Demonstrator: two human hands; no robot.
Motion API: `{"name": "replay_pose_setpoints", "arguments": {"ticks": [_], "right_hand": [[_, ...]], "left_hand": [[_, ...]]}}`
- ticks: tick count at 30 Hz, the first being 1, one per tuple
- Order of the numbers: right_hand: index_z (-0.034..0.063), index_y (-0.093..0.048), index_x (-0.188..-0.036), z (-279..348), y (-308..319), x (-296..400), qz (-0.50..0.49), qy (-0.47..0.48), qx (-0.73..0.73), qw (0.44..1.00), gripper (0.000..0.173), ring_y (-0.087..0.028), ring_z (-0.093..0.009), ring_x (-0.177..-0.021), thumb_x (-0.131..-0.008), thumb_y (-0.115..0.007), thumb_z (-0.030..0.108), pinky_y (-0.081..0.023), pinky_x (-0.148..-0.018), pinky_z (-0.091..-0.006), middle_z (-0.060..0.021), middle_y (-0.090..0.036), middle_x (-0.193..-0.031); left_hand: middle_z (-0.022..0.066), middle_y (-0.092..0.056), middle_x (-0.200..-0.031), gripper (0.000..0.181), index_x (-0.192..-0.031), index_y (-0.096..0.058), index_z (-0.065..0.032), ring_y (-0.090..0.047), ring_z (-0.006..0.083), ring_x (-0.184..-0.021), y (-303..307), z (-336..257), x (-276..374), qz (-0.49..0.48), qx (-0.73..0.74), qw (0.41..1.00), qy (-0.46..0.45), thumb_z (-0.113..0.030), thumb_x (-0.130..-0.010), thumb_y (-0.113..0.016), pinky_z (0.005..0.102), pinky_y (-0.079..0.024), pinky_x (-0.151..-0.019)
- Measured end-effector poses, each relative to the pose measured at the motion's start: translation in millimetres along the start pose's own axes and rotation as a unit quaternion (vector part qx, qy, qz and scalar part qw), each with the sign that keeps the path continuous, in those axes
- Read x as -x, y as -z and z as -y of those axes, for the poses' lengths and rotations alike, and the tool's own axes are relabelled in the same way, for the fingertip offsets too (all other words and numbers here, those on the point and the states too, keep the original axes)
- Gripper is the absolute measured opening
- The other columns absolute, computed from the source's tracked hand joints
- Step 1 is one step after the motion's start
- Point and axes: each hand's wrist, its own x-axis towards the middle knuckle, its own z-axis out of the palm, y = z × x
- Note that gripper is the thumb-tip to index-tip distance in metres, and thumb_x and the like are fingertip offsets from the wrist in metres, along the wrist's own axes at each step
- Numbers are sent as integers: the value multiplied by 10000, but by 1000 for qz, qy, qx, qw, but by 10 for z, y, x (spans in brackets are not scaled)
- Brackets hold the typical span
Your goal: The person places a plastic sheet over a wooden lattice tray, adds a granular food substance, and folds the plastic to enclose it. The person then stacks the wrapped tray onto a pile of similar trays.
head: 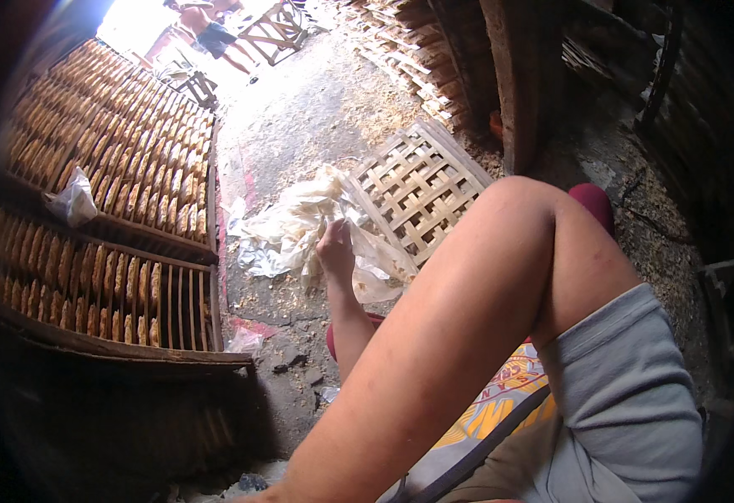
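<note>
My left hand is closed on a bunch of crumpled, translucent plastic sheeting that lies on the ground before me. Right beside the sheeting is a woven bamboo lattice tray, with what look like more frames under it. My right arm is bent across the view, elbow towards the tray and forearm running down to the lower left; the right hand itself is past the bottom edge. Both my maroon-covered knees show in part, the left one near my left forearm.
At the left, wooden slatted racks hold many rows of light-brown slabs, with a plastic bag on top. A wooden post stands at upper right near stacked slabs. Crumbs litter the rough floor. Another person is by wooden stands far off.
</note>
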Motion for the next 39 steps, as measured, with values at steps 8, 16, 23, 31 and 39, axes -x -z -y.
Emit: {"name": "replay_pose_setpoints", "arguments": {"ticks": [8,16,23,31,39], "right_hand": [[53,-687,-970,-115,8,-3,15,-14,70,997,338,-616,-267,-985,-871,-570,354,-376,-924,-520,-105,-685,-969],[51,-699,-749,-247,-61,366,-84,0,18,996,165,-578,-261,-956,-708,-643,200,-345,-883,-532,-68,-666,-769],[97,-629,-723,154,-190,1058,-219,-67,-58,972,173,-498,-236,-872,-685,-593,261,-338,-914,-540,-8,-558,-763],[84,-627,-988,86,-781,2180,-213,-384,-329,836,284,-569,-296,-895,-837,-650,324,-427,-866,-397,-79,-607,-894],[11,-635,-1100,-343,-1021,2425,-140,-466,-413,770,421,-671,-263,-937,-839,-692,337,-518,-825,-388,-141,-689,-959]], "left_hand": [[155,-687,-836,137,-987,-650,-72,-684,307,-792,22,7,29,10,30,999,44,-153,-881,-620,378,-529,-688],[134,-662,-795,89,-939,-637,-116,-648,330,-730,-146,-4,38,-12,31,999,-10,-134,-852,-630,415,-507,-638],[144,-664,-777,103,-940,-630,-136,-657,334,-710,-243,-213,37,70,-21,997,10,-194,-885,-566,433,-527,-631],[192,-664,-787,141,-943,-652,-112,-660,360,-755,-216,-251,85,126,-79,984,96,-179,-857,-564,471,-513,-692],[151,-689,-840,165,-900,-664,-94,-680,310,-829,-227,-89,184,242,-183,940,154,-103,-814,-523,465,-432,-836]]}}
